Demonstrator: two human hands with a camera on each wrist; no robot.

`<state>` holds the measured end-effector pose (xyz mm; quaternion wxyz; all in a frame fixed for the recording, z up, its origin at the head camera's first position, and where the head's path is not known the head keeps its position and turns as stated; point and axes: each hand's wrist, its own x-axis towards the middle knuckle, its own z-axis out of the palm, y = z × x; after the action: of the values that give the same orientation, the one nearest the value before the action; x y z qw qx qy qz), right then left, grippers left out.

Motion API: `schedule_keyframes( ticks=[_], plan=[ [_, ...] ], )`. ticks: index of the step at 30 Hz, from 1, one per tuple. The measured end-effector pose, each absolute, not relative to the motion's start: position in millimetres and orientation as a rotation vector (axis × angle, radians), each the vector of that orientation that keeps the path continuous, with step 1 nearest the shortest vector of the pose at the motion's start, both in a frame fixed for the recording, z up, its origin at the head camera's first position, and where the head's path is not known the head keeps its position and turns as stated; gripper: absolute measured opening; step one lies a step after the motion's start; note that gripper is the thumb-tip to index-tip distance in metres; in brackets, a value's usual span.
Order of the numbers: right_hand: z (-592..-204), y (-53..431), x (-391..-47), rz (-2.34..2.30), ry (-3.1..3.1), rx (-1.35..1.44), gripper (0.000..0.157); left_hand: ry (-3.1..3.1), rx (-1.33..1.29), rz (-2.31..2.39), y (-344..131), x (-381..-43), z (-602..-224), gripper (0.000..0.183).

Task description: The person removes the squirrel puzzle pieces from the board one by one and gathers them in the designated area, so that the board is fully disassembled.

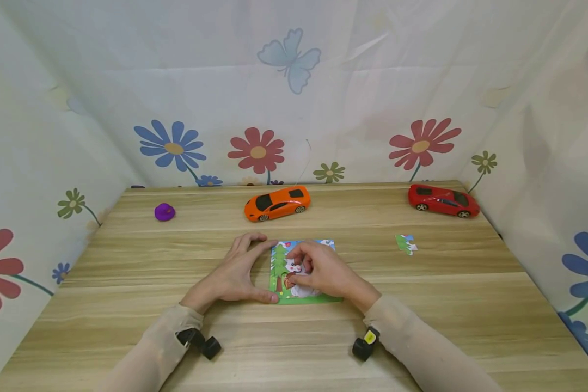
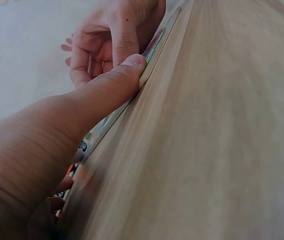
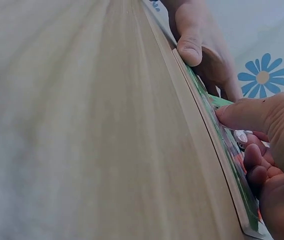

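A flat picture puzzle (image 1: 280, 256) with a green tree and a white rabbit lies on the wooden table. My left hand (image 1: 232, 275) is spread along its left side, forefinger at the upper left corner and thumb on the lower left corner. Over the middle of the picture, my right hand (image 1: 328, 272) pinches a puzzle piece (image 1: 292, 268) between thumb and fingers. In the right wrist view, the piece's green edge (image 3: 220, 101) stands slightly raised by the thumb. How well it sits is hidden by the fingers. A loose puzzle piece (image 1: 405, 244) lies off to the right.
An orange toy car (image 1: 277, 203) stands behind the puzzle. Farther right is a red toy car (image 1: 443, 201), and a small purple toy (image 1: 164, 212) sits at the back left. A flowered white cloth (image 1: 294, 109) encloses the table (image 1: 294, 348) at the back and sides.
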<state>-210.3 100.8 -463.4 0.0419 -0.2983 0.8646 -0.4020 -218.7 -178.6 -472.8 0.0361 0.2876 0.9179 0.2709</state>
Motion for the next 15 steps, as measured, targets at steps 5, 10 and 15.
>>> schedule_keyframes(
  ticks=[5,10,15],
  plan=[
    [-462.0,101.4,-211.5,-1.222,2.62,-0.98,0.037,2.816,0.876,0.836,-178.5,-219.0,-473.6,0.128],
    [-461.5,101.8,-212.6,-1.205,2.607,-0.99,0.037,2.812,0.878,0.843,-178.7,-219.5,-475.1,0.128],
    [-460.5,101.1,-211.1,-1.198,2.615,-0.959,0.037,2.813,0.884,0.838,-178.8,-219.7,-475.0,0.128]
  ],
)
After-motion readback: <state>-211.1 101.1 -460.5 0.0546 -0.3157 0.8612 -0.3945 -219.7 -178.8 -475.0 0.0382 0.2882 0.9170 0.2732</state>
